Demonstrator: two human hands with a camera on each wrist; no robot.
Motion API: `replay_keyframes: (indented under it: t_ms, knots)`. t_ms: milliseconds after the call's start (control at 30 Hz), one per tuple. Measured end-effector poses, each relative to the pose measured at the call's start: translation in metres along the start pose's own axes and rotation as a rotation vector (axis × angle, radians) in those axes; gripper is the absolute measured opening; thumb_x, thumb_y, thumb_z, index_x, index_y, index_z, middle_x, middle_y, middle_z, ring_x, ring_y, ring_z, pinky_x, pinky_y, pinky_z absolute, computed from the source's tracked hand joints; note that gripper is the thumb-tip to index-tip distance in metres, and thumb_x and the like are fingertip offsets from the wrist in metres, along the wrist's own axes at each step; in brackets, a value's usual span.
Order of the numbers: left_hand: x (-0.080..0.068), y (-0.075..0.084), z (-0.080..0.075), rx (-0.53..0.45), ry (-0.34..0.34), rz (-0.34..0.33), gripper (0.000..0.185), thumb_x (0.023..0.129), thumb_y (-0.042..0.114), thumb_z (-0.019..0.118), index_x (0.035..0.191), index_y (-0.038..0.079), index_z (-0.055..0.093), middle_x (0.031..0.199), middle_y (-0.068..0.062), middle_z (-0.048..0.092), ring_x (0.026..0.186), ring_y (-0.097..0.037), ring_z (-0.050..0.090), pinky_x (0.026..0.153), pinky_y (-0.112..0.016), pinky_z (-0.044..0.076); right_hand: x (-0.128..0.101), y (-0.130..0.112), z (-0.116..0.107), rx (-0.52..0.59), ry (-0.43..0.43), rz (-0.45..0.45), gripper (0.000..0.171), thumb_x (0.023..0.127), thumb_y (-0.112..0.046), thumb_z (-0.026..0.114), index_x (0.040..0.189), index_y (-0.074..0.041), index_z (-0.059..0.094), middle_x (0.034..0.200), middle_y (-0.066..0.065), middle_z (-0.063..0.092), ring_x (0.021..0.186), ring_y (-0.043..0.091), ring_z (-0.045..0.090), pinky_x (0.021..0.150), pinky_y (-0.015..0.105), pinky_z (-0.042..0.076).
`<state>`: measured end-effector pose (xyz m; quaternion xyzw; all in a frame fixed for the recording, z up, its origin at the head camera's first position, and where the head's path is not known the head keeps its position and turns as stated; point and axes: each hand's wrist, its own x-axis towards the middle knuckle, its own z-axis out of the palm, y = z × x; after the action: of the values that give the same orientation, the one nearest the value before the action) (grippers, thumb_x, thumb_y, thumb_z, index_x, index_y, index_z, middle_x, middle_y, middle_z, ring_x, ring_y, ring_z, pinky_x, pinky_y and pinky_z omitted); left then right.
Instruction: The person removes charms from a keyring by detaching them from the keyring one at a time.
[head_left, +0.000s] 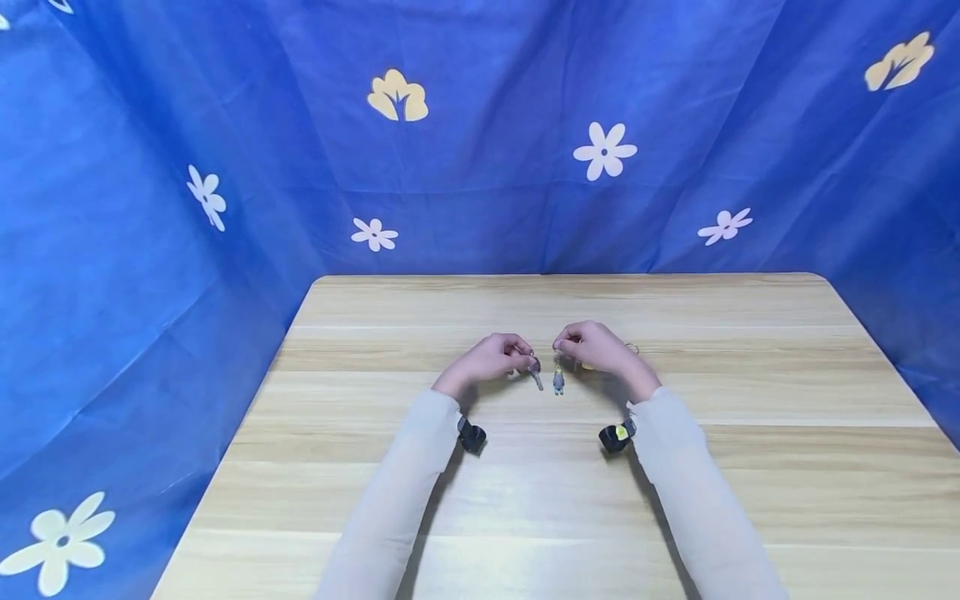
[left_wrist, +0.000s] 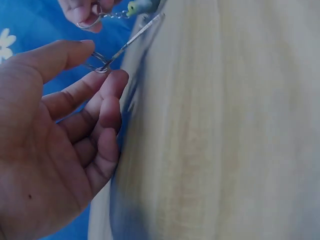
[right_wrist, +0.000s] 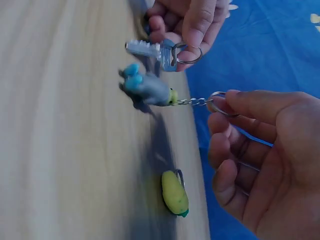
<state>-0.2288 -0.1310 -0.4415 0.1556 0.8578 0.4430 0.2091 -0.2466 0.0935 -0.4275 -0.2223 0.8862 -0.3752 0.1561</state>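
Observation:
My left hand (head_left: 497, 357) pinches a metal ring between thumb and forefinger, and a silver key (right_wrist: 144, 48) hangs from it. Across from it my right hand (head_left: 595, 345) pinches the split ring (right_wrist: 223, 104) of a keychain. From that ring a short chain (right_wrist: 192, 101) leads to a small grey figure (right_wrist: 150, 90) with a yellow head end and blue feet, dangling over the table. In the right wrist view the key and the figure hang side by side, close together. The other fingers of both hands are loosely curled.
A yellow fruit-shaped keychain (right_wrist: 174, 193) with a green end lies on the wooden table (head_left: 570, 517), beneath the right hand. Black wrist cameras (head_left: 471, 436) sit on both wrists. A blue flowered cloth (head_left: 480, 150) hangs behind and to the sides.

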Motion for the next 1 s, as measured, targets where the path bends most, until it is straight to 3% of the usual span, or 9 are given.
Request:
replay_keyframes:
  t_ms: [233,433,567,800,1000]
  knots:
    - [0.010,-0.003,-0.001,0.026,-0.033,-0.072,0.028,0.091,0.022,0.063,0.112,0.004,0.064,0.094,-0.005,0.068,0.079,-0.011,0.061,0.073,-0.021,0.050,0.017,0.001,-0.003,-0.033,-0.047,0.083,0.022,0.096,-0.017,0.054,0.095,-0.001,0.070,0.074,0.009,0.063,0.060,0.014,0.054,0.054,0.024,0.045]
    - [0.014,-0.006,0.000,-0.077,-0.049,-0.123,0.026,0.093,0.018,0.061,0.112,0.001,0.063,0.081,-0.003,0.065,0.068,-0.011,0.057,0.062,-0.021,0.047,0.024,0.003,-0.002,-0.062,-0.054,0.110,0.022,0.096,-0.017,0.053,0.094,-0.002,0.070,0.072,0.007,0.062,0.060,0.014,0.055,0.056,0.023,0.045]
    - [0.015,-0.009,0.000,-0.107,-0.034,-0.146,0.028,0.093,0.019,0.062,0.116,0.003,0.062,0.081,-0.003,0.065,0.068,-0.012,0.058,0.060,-0.022,0.047,0.026,0.005,-0.001,-0.056,-0.041,0.121,0.022,0.097,-0.014,0.052,0.096,-0.001,0.069,0.071,0.007,0.061,0.059,0.013,0.053,0.055,0.023,0.044]
    - [0.018,-0.012,0.001,-0.115,-0.007,-0.137,0.045,0.094,0.023,0.061,0.133,0.002,0.053,0.080,-0.005,0.064,0.070,-0.012,0.059,0.063,-0.023,0.050,0.029,0.010,0.002,0.006,-0.015,0.124,0.026,0.098,-0.010,0.049,0.114,0.004,0.063,0.075,0.010,0.063,0.061,0.014,0.056,0.056,0.023,0.046]
    - [0.016,-0.016,0.000,-0.125,0.021,-0.109,0.043,0.095,0.019,0.058,0.132,-0.002,0.051,0.087,-0.010,0.067,0.070,-0.012,0.060,0.064,-0.023,0.052,0.019,0.015,-0.006,0.043,0.039,0.104,0.032,0.099,-0.013,0.046,0.125,0.003,0.057,0.082,0.013,0.064,0.066,0.018,0.060,0.061,0.026,0.049]
